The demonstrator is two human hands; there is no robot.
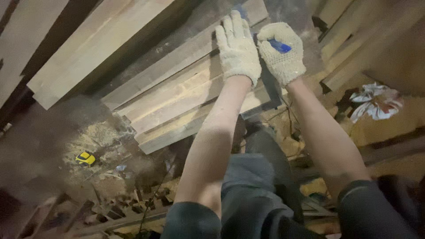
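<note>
Planks (pixel 186 95): about five counted (edges blur together), stacked flat and overlapping at the centre of the view, near ends stepped. Left hand (pixel 238 48), gloved, is laid open and flat on the top plank, seemingly to steady it. Right hand (pixel 281 55), gloved, is clenched on one blue marker (pixel 279 45) beside a dark straightedge (pixel 270 86). One yellow tape measure (pixel 85 158) lies on the sawdust-strewn floor (pixel 53 137).

Both hands (pixel 261 51) rest on stacked planks (pixel 177 97), tape measure (pixel 85 158) lower left.
</note>
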